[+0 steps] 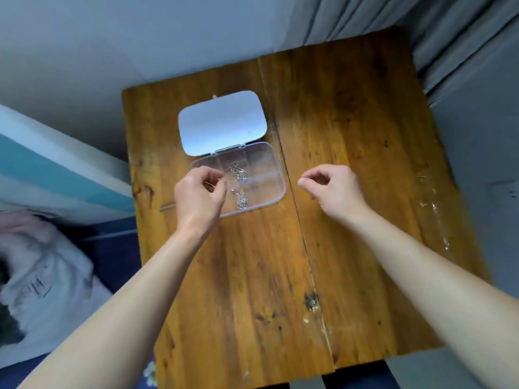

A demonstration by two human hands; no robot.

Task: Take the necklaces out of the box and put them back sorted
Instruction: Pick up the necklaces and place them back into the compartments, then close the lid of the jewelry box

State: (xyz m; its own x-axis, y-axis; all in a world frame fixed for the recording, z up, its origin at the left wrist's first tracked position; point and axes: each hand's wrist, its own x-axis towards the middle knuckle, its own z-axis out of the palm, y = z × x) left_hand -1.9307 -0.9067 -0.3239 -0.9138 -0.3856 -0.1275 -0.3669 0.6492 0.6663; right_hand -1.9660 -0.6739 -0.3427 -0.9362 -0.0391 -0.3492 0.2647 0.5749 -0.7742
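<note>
The open box (269, 153) sits on the table (351, 122) with the necklaces (241, 189) inside. The left hand (198, 192) hangs over it, its grip pinching the necklaces. The right hand (334, 189) is beside the box, its grip curled tight on nothing.

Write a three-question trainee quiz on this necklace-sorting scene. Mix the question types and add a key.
1. True or false: the hinged lid of the clear plastic compartment box lies open on the brown wooden table.
2. Where is the right hand? A: inside the box. B: above bare table, to the right of the box. C: on the lid.
3. Fill in: the silver necklaces in the box lie next to the ___ hand.
Key: 1 true; 2 B; 3 left, since the left hand is over the box's left edge.
</note>
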